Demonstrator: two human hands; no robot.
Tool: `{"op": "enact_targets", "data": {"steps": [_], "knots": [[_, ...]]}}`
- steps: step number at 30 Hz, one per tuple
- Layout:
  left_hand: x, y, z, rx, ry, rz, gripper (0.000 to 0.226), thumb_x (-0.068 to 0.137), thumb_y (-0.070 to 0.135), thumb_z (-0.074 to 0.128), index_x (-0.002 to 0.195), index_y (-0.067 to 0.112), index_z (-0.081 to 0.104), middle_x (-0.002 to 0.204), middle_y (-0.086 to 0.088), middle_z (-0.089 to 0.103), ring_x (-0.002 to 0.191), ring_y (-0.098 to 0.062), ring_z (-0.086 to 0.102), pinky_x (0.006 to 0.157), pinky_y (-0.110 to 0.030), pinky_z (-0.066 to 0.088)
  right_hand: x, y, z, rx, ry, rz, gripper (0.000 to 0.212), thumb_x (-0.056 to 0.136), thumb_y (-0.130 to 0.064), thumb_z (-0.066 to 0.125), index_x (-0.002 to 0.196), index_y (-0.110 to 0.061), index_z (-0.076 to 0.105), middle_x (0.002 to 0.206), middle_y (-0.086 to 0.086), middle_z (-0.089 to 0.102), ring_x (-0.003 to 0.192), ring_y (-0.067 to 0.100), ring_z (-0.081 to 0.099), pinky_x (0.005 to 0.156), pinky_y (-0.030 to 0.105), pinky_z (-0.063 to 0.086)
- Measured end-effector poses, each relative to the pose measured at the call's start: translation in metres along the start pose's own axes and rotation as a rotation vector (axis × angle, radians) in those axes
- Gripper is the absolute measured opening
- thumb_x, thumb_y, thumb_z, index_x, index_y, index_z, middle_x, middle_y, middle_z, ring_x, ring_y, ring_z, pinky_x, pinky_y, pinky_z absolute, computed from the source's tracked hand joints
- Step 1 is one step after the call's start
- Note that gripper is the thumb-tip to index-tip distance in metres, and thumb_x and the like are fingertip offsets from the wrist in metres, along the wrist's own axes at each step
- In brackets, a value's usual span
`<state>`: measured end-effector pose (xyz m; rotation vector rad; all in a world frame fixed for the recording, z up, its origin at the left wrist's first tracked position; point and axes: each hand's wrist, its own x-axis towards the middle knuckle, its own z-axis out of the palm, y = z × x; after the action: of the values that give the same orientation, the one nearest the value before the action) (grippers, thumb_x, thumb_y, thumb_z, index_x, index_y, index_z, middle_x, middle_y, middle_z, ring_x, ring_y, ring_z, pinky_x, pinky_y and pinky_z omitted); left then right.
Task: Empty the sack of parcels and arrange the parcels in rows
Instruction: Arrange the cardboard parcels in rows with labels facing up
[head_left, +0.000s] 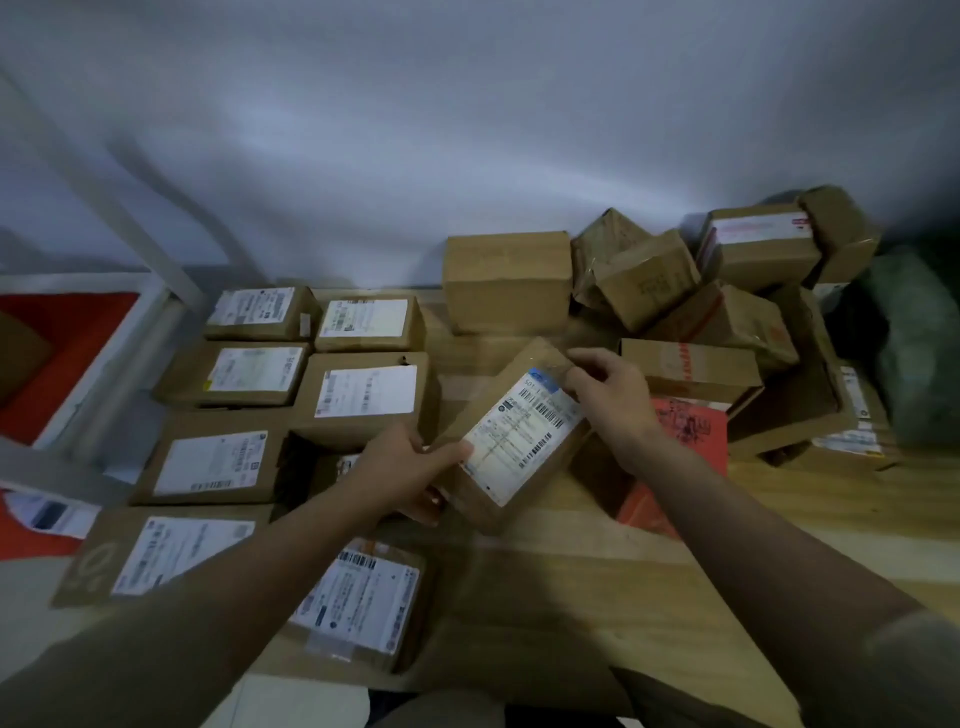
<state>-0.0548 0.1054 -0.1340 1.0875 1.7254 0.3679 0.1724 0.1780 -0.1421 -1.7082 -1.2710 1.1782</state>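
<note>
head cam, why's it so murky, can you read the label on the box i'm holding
Head view: dim, flat light with a bluish wall; motion blur smears the held box, so its barcodes show but the text is unreadable; wide-angle bending curves the table edges; the pile at back right is soft and dark.

Matt cardboard parcels (511, 436), wood-grain table (597, 582)

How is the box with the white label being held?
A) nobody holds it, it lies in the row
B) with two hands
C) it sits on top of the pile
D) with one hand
B: the left hand grips the near end of the box and the right hand pinches its far corner.
</note>
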Motion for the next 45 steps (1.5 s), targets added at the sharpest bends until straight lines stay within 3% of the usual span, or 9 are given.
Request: {"op": "enact_targets", "data": {"steps": [3,6,11,17,21,25,30,37,45], "knots": [[-0.007,-0.004,0.004,0.341,0.083,0.005,0.047,0.086,0.055,0.062,0.092,0.009,0.064,0.083,-0.01,0.072,0.064,-0.019,0.071,0.059,-0.033,0.061,0.001,0.007,0.014,-0.155,-0.039,0.025,0.073,0.088,-0.021,0.07,0.151,-0.015,0.034,0.153,0.01,0.035,0.138,0.028,0.041,0.113,0.044,0.04],[-0.003,-0.015,0.004,0.449,0.162,0.061,0.047,0.084,0.06,0.061,0.098,0.015,0.064,0.091,-0.004,0.068,0.08,-0.016,0.066,0.077,-0.039,0.059,-0.012,0.016,0.029,-0.169,-0.038,0.104,0.095,0.087,-0.027,0.074,0.156,-0.01,0.012,0.16,0.016,0.021,0.144,0.035,0.031,0.115,0.044,0.034],[-0.008,-0.029,0.003,0.405,0.33,0.131,0.038,0.086,0.053,0.064,0.109,0.023,0.063,0.113,0.003,0.06,0.099,-0.011,0.057,0.086,-0.032,0.052,-0.027,0.025,0.037,0.03,-0.254,0.354,0.069,0.09,-0.047,0.066,0.146,-0.019,0.035,0.137,0.008,0.058,0.119,0.035,0.058,0.091,0.054,0.053],[-0.009,-0.029,-0.017,0.33,0.383,0.142,0.03,0.09,0.04,0.064,0.11,0.018,0.065,0.109,0.004,0.062,0.1,-0.009,0.058,0.089,-0.032,0.052,-0.022,0.014,0.046,-0.049,-0.454,0.254,0.048,0.097,-0.044,0.056,0.14,-0.023,0.05,0.11,-0.004,0.059,0.106,0.027,0.061,0.083,0.049,0.056],[0.003,-0.016,-0.032,0.245,0.369,0.167,0.036,0.09,0.038,0.064,0.118,0.015,0.062,0.11,0.004,0.061,0.102,-0.01,0.058,0.078,-0.023,0.046,0.005,0.003,0.05,-0.144,-0.181,0.075,0.052,0.095,-0.043,0.056,0.138,-0.014,0.052,0.128,0.005,0.062,0.112,0.021,0.061,0.094,0.043,0.054],[0.034,0.009,-0.052,0.126,0.417,0.234,0.037,0.093,0.038,0.061,0.125,0.021,0.059,0.12,0.007,0.058,0.116,-0.012,0.054,0.092,-0.031,0.046,0.048,-0.027,0.05,-0.158,-0.045,-0.033,0.056,0.096,-0.032,0.06,0.146,-0.013,0.043,0.146,0.007,0.047,0.123,0.016,0.049,0.099,0.031,0.043],[0.098,0.058,-0.075,-0.098,0.308,0.265,0.054,0.097,0.038,0.054,0.145,0.016,0.042,0.141,-0.002,0.05,0.122,-0.016,0.049,0.087,-0.026,0.045,0.099,-0.049,0.047,-0.102,0.038,0.067,0.058,0.095,-0.029,0.061,0.146,-0.014,0.038,0.143,0.008,0.049,0.127,0.026,0.051,0.105,0.044,0.046],[0.19,0.11,-0.079,-0.223,0.127,0.116,0.074,0.097,0.054,0.045,0.156,0.018,0.017,0.162,-0.005,0.021,0.147,-0.029,0.024,0.115,-0.046,0.025,0.156,-0.058,0.05,-0.126,0.04,0.207,0.057,0.1,-0.025,0.054,0.151,-0.013,0.031,0.144,0.01,0.046,0.13,0.031,0.048,0.107,0.043,0.044],[0.217,0.111,-0.079,-0.183,0.117,0.15,0.08,0.093,0.058,0.05,0.155,0.017,0.021,0.159,-0.006,0.027,0.144,-0.03,0.031,0.113,-0.046,0.031,0.171,-0.05,0.058,0.066,0.015,0.435,0.076,0.094,-0.058,0.052,0.152,-0.013,0.03,0.152,0.009,0.035,0.127,0.033,0.047,0.086,0.043,0.058]]}}
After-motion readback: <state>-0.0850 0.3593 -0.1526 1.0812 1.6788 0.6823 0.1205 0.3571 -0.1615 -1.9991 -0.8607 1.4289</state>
